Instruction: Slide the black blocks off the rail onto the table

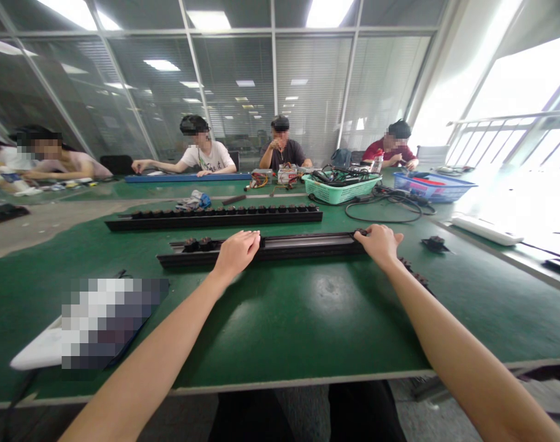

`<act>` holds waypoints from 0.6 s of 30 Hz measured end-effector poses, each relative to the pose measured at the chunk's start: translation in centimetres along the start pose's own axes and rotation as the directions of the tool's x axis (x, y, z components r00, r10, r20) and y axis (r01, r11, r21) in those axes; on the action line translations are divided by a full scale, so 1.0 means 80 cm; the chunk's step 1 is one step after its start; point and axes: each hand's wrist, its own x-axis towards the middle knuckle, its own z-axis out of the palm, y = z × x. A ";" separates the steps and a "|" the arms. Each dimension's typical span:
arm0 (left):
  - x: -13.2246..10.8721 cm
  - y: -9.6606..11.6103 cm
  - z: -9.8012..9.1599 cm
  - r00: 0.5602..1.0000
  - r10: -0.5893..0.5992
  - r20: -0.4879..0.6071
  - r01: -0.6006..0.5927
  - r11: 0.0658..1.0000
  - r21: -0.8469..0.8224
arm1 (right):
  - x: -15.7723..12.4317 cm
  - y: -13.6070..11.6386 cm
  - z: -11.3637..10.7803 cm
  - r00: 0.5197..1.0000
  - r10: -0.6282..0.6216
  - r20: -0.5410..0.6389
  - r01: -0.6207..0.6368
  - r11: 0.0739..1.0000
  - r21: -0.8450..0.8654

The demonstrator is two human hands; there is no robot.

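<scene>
A long black rail (303, 244) lies across the green table (307, 319) in front of me, with a few black socket modules (198, 244) seated at its left end. My left hand (236, 252) rests on the rail just right of those modules, fingers curled over its top. At the rail's right end my right hand (380, 242) is closed over the end and a black piece there. A second, longer black rail (215, 218) filled with several modules lies parallel behind it.
A white flat item (40, 351) lies near left. Loose black parts (435, 244) and a white power strip (486, 229) sit right. A green basket (339, 187) of cables and a blue tray (433, 187) stand farther back. Several people sit along the far side.
</scene>
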 end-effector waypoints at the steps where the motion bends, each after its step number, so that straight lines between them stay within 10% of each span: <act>1: 0.000 0.000 0.000 1.000 -0.001 -0.002 0.001 1.000 -0.006 | 0.000 0.001 0.000 1.000 0.001 0.001 -0.001 1.000 0.001; 18: 0.001 0.001 -0.001 1.000 0.009 0.005 -0.009 1.000 0.023 | 0.005 0.010 0.002 1.000 0.029 -0.004 -0.029 1.000 0.003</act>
